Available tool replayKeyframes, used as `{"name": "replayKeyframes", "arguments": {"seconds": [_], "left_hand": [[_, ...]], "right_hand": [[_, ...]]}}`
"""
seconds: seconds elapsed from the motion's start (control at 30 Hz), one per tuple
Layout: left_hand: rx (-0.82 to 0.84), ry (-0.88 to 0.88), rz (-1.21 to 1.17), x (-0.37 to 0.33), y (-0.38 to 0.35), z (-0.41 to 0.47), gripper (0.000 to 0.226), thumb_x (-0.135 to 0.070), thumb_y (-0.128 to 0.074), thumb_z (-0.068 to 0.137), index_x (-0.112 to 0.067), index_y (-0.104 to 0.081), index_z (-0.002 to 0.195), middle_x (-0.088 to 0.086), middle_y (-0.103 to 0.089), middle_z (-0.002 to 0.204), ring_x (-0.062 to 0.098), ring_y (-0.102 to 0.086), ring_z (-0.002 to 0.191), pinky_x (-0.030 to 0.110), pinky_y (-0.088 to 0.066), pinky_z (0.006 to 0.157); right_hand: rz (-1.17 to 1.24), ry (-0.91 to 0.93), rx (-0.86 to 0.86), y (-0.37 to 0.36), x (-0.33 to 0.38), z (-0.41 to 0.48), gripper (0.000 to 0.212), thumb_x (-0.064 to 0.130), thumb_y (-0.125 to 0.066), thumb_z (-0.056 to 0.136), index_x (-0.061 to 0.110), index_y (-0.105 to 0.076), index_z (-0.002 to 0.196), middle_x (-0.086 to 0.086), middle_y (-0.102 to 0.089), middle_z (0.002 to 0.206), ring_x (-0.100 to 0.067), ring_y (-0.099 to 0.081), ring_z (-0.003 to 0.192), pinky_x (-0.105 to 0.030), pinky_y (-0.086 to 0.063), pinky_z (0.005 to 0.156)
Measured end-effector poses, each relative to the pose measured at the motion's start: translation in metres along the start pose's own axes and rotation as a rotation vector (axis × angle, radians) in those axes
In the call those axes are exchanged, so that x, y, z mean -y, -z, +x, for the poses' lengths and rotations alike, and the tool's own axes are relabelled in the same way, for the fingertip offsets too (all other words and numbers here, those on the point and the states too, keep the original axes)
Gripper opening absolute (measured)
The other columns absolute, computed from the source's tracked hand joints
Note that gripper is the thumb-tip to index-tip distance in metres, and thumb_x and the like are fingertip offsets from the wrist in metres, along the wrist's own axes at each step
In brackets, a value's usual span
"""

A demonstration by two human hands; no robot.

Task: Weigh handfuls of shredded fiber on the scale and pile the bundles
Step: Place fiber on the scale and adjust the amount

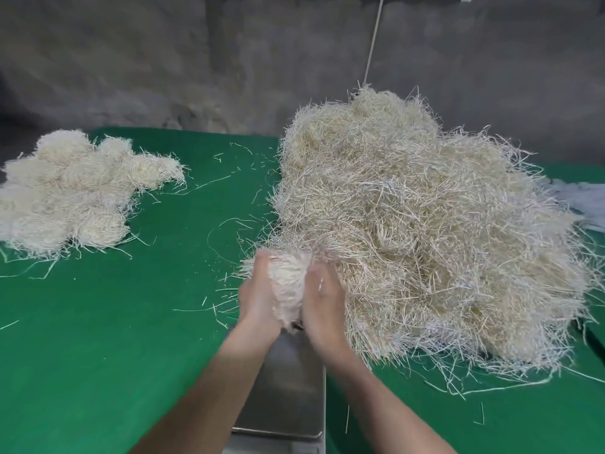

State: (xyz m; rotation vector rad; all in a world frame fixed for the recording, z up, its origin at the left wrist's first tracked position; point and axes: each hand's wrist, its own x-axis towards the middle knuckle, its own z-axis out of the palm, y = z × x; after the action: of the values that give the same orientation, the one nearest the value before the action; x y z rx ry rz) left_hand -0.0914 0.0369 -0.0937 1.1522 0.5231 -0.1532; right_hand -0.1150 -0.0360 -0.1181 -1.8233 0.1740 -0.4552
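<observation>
A handful of pale shredded fiber (287, 283) is pressed between my two hands just above the far end of the steel scale platform (288, 388). My left hand (258, 299) cups its left side and my right hand (322, 296) cups its right side, fingers curled round it. The handful still touches the big loose heap of fiber (425, 231) on the right. A pile of rounded fiber bundles (75, 194) lies at the far left of the green table.
The green cloth table (114, 339) carries scattered loose strands between the two piles. A grey wall stands behind, with a thin cord (373, 44) hanging down to the heap. Something white (586, 201) lies at the right edge.
</observation>
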Motion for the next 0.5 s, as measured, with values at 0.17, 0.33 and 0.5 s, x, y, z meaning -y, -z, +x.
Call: {"name": "replayKeyframes", "arguments": {"seconds": [0.17,0.33,0.5], "left_hand": [[0.03,-0.314,0.239,0.009,-0.012,-0.007,0.042,-0.047,-0.049,0.093,-0.006,-0.057,0.091,0.01,-0.061,0.064,0.01,-0.059,0.051,0.019,-0.046,0.048],[-0.045,-0.28,0.095,-0.002,-0.018,0.001,0.05,-0.054,-0.045,0.091,-0.01,-0.05,0.07,0.014,-0.06,0.07,0.02,-0.052,0.05,0.022,-0.042,0.049],[0.011,-0.248,0.275,0.021,-0.023,-0.016,0.062,-0.057,-0.039,0.093,0.001,-0.059,0.097,0.014,-0.069,0.079,0.023,-0.065,0.066,0.028,-0.051,0.057]], "right_hand": [[-0.021,-0.023,0.009,0.015,0.015,0.021,0.028,0.05,-0.033,0.097,0.024,-0.038,0.086,0.006,-0.042,0.072,-0.001,-0.035,0.055,-0.018,-0.033,0.054],[0.035,0.09,0.036,0.01,0.01,-0.009,0.024,0.058,-0.036,0.092,0.036,-0.043,0.084,0.005,-0.055,0.063,-0.001,-0.047,0.05,-0.018,-0.035,0.044],[0.125,-0.005,-0.02,0.032,0.006,0.026,0.032,0.035,-0.037,0.1,0.026,-0.042,0.07,0.012,-0.052,0.055,0.001,-0.041,0.046,-0.016,-0.033,0.044]]}}
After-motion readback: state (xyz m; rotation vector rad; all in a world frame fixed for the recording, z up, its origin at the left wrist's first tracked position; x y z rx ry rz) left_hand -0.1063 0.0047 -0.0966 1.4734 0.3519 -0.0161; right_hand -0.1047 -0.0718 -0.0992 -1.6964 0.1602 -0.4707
